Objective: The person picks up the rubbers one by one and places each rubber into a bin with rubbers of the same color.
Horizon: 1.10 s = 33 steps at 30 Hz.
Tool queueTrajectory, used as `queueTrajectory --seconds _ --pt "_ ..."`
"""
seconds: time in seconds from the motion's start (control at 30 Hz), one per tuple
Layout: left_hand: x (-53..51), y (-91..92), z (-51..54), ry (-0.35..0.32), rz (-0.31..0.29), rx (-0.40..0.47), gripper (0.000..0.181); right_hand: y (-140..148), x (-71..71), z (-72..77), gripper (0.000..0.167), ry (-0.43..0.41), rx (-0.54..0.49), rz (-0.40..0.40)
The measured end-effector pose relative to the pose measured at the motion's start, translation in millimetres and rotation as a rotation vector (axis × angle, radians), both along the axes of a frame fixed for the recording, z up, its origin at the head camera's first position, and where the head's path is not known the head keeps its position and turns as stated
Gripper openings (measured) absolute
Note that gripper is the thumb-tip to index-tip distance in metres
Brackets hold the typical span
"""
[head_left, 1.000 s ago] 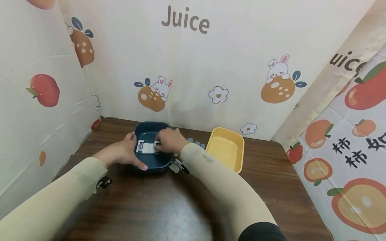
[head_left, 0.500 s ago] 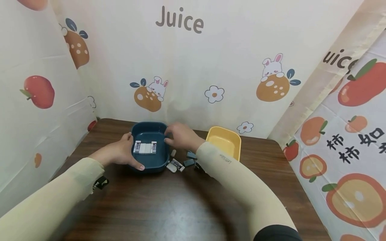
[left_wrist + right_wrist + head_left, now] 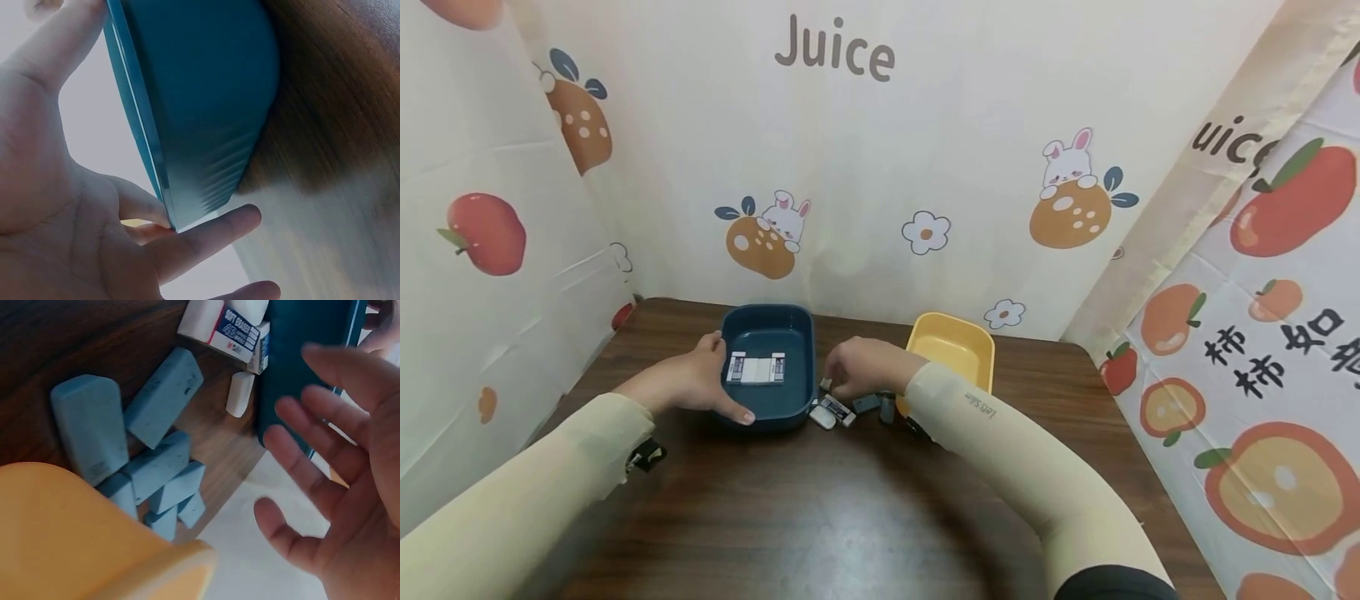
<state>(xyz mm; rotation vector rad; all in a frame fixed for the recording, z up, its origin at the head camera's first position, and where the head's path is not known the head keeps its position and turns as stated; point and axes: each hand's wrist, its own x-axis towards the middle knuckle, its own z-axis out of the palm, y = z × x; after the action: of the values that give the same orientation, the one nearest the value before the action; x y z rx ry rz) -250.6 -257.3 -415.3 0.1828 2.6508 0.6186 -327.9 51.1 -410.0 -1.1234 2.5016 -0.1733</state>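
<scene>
My left hand point(image 3: 688, 383) spans the left side of a dark blue bin point(image 3: 767, 404), thumb and a finger touching its rim, other fingers extended. In the left wrist view that hand point(image 3: 75, 200) lies along the bin's wall point(image 3: 200, 94). Inside the bin, white erasers point(image 3: 760, 371) sit in a row, with printed sleeves at both ends. My right hand point(image 3: 868, 367) hovers right of the bin, above loose erasers. Seen from the right wrist, its fingers are relaxed and hold nothing. Below lie a sleeved white eraser point(image 3: 219, 325) and a small white piece point(image 3: 239, 394).
Several grey-blue blocks, likely erasers point(image 3: 90, 428), lie between the two bins. A yellow bin point(image 3: 951, 346) stands to the right, partly behind my right forearm. The brown wooden table point(image 3: 820, 517) meets a printed cloth backdrop point(image 3: 865, 183) at the back.
My right hand has left the erasers inside the blue bin and moved right, out over the loose ones. The left hand stays at the bin's rim. The head view has shifted slightly.
</scene>
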Motion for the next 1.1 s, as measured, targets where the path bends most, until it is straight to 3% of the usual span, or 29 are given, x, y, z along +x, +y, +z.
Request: queueTrajectory --seconds 0.17,0.33,0.67,1.1 --pt "0.3 0.5 0.7 0.005 -0.005 0.001 0.158 2 0.0 -10.5 0.045 -0.010 0.069 0.100" --pt "0.0 -0.5 -0.9 0.005 -0.005 0.015 0.159 2 1.7 -22.8 0.050 -0.007 0.121 0.154" --pt "-4.9 -10.2 6.2 -0.049 -0.065 0.027 0.156 5 3.6 -32.0 0.050 0.015 0.112 0.171" --pt "-5.5 -14.1 7.2 -0.043 -0.057 0.009 0.155 8 0.7 -34.4 0.044 0.051 0.076 0.186"
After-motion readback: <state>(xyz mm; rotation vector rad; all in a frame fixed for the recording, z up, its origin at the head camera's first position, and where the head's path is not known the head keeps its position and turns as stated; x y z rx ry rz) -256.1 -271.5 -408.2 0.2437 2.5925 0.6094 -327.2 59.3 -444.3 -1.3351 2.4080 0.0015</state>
